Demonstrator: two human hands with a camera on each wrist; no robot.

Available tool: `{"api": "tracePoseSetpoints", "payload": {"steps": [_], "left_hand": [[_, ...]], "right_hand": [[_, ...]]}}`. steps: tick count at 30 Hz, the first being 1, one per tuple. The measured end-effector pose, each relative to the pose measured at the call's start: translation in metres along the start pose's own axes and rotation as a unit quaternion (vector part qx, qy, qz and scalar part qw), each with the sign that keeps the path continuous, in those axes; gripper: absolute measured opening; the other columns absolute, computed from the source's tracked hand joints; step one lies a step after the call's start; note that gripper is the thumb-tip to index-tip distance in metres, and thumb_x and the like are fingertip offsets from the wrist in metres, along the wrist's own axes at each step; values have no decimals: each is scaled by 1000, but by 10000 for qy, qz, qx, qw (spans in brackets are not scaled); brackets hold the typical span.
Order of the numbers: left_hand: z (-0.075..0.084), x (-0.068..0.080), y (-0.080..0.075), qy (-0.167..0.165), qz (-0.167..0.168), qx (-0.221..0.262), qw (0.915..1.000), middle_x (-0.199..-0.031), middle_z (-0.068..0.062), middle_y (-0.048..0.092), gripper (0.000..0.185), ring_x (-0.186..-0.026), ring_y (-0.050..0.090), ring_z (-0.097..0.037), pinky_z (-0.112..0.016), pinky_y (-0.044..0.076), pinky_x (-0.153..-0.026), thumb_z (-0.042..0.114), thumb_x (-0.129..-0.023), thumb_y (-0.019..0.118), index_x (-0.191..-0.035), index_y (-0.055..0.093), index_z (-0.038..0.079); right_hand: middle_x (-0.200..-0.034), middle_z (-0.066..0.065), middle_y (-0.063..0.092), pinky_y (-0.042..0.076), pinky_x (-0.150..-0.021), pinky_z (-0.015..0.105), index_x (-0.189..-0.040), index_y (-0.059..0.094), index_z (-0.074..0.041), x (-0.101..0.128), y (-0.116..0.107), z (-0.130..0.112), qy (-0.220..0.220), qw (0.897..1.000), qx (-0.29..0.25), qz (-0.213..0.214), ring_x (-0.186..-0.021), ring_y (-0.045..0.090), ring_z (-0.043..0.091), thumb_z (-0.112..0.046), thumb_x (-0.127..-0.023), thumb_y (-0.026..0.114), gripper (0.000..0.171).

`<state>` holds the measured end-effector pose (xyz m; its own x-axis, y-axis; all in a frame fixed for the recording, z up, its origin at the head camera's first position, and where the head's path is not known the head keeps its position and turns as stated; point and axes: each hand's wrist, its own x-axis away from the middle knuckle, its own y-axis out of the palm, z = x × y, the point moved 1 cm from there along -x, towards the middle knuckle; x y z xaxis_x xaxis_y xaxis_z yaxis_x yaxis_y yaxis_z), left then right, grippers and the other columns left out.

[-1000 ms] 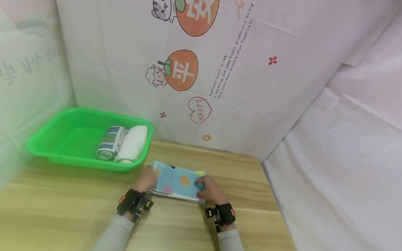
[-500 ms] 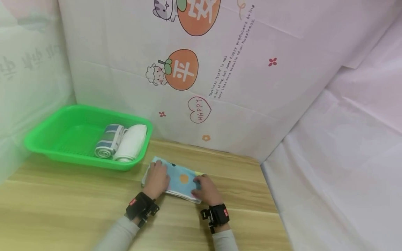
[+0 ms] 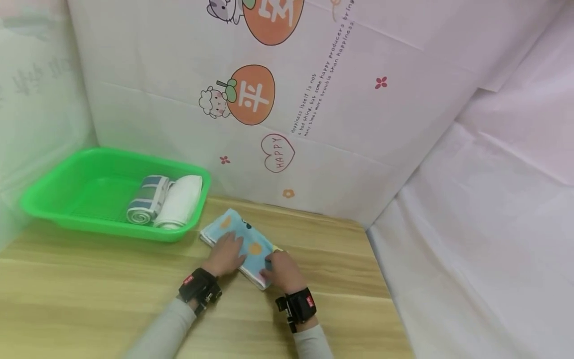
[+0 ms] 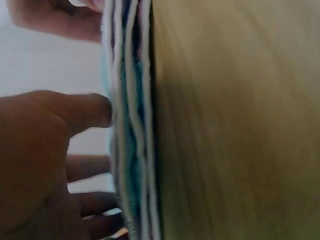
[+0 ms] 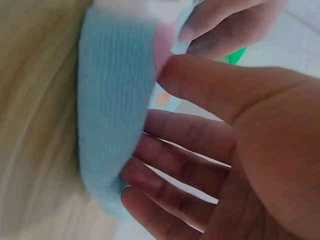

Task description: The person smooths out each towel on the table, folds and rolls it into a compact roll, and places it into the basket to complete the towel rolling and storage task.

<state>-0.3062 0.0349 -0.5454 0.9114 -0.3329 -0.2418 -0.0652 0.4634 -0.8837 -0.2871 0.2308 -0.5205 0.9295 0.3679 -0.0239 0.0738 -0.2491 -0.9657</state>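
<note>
Wooden table (image 3: 89, 299), printed backdrop. Folded dotted towel (image 3: 251, 247) laid near green tray (image 3: 54, 194). Left hand (image 3: 226, 254) pressed flat on top; right hand (image 3: 280, 269) curled round near end. Soft, light, likely floppy; best gripped at folded edge.

A wooden counter (image 3: 112, 299) bears a green tray (image 3: 58, 172) and a folded blue dotted towel (image 3: 239, 244)

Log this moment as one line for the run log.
left hand flat on folded towel | right hand grips its near end | green tray: two rolled towels
</note>
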Motion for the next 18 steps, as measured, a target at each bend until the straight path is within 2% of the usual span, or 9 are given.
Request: {"api": "tracePoseSetpoints", "payload": {"steps": [3,5,10,13,16,18], "left_hand": [[-9,-10,-2,145,-450,129,9988,-146,-35,47,51,-139,42,-50,-64,32,-115,17,-92,69,-135,56,-8],[-13,-18,-5,299,-680,241,9969,-149,-33,44,51,-141,39,-50,-66,30,-116,13,-90,66,-137,57,-5],[-22,-37,-10,712,-1016,659,9901,-150,-32,45,51,-142,34,-55,-69,25,-116,0,-82,63,-134,61,-3],[-29,-45,-8,959,-959,833,9873,-150,-31,46,50,-142,33,-57,-69,25,-117,-4,-82,64,-132,63,-2],[-34,-46,-6,1117,-595,851,9883,-146,-29,51,43,-140,36,-55,-66,28,-116,-5,-85,66,-129,65,-3],[-35,-43,-8,1112,-314,857,9896,-140,-28,57,37,-135,44,-52,-62,34,-115,-3,-87,69,-123,67,-3]], "right_hand": [[-89,4,70,50,-68,30,-98,79,-4,0,-2,-5,-33,9999,86,-58,-84,56,17,-28,-86,82,27],[-84,1,71,49,-65,27,-94,80,-6,1,-4,-8,-124,9998,59,-124,-79,54,13,-28,-86,82,24],[-91,-1,77,53,-67,22,-96,81,-8,3,-6,-12,-413,9981,-171,-432,-75,63,5,-26,-87,80,20],[-99,0,78,57,-75,22,-101,80,-8,3,-4,-16,-631,9956,-356,-590,-86,69,6,-24,-87,81,21],[-105,2,78,57,-83,23,-106,79,-8,3,-1,-19,-892,9929,-437,-653,-97,70,10,-22,-87,80,23],[-107,3,77,57,-86,24,-107,78,-7,5,-1,-20,-970,9920,-485,-642,-100,70,12,-20,-88,80,23]]}}
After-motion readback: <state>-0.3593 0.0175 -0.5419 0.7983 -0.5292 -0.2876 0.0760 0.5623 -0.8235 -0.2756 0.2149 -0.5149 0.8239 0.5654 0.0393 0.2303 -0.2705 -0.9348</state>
